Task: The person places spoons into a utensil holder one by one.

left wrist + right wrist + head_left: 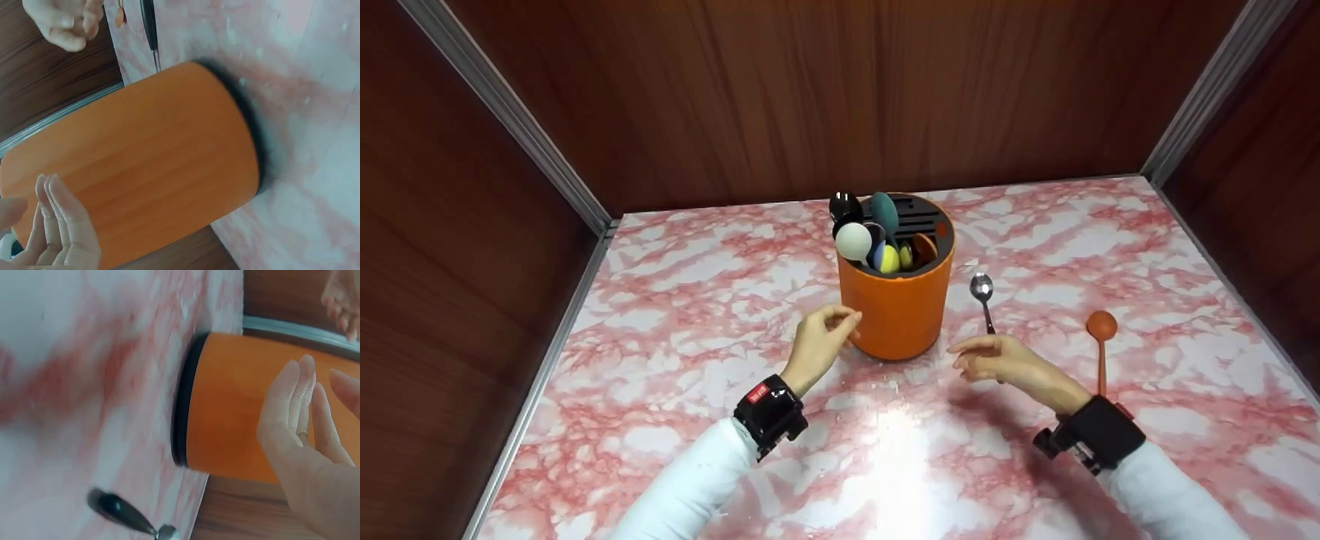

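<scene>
An orange utensil holder point(896, 319) with a dark slotted top stands upright on the marbled table. Just off its front left side is my left hand point(819, 345), fingers loosely bent, with nothing in them; a narrow gap or light touch cannot be told apart. My right hand point(1016, 367) hovers right of the holder, fingers relaxed and holding nothing. Behind it lies a metal spoon point(982, 287) with a dark handle point(121, 509), partly hidden by the hand in the head view. Farther right rests an orange spoon point(1102, 327), its handle end near my right wrist.
In the holder stand a white round-headed utensil point(853, 242), a teal one point(884, 215), a black one point(844, 206), a yellow one point(889, 259) and others. Brown wood-grain panels point(780, 105) with metal edging enclose the table point(682, 300) at the back and sides.
</scene>
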{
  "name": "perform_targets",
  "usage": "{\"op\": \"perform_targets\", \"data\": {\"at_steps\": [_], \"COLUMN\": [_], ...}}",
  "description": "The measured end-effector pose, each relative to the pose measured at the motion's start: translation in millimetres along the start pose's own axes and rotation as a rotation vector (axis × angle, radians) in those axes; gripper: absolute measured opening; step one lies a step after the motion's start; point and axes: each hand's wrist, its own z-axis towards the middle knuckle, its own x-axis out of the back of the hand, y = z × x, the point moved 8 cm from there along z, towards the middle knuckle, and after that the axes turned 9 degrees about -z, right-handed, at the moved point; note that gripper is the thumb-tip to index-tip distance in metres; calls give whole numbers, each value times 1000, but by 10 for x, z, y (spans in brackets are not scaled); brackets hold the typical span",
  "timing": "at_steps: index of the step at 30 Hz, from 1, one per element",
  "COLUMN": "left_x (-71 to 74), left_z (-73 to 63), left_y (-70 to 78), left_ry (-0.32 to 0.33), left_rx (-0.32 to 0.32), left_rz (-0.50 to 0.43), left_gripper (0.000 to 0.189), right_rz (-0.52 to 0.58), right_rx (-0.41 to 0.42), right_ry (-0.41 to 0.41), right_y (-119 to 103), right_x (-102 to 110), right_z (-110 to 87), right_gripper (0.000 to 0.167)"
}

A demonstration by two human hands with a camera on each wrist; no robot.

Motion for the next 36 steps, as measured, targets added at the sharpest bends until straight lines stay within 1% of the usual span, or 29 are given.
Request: {"op": "perform_targets", "data": {"at_steps": [5,10,14,17,22,26,28,33,36], "left_x": [-36,-83,-117,-137,-165,-192,-211,-273,-308], "left_z": [-32,-79,-126,-150,-182,-204,-212,-240,-261], "left_y": [-160,-302,-401,-458,-547,-625,-654,-709,-737], "left_ry": [-49,-107,-130,-128,-118,-110,-109,-119,-127], "left_rx": [82,133,169,191,232,274,287,294,301], "left_rz": [-68,-127,-181,-235,-293,-305,-305,-295,-303], "left_gripper": [21,22,24,25,25,24,23,24,25], "right_rz": [-35,-55,-70,-91,-147,-138,-119,-79,-80], "right_rx": [-20,-29,-44,-55,-53,-60,-87,-156,-154], "right_ry": [38,79,107,133,170,188,209,273,310], "right_y": [-30,-66,-71,-55,-4,65,106,202,236], "right_x": [201,390,529,633,772,835,862,911,934], "right_z": [40,97,109,106,141,222,278,397,431], "right_gripper": [44,46,46,45,44,44,45,46,45]}}
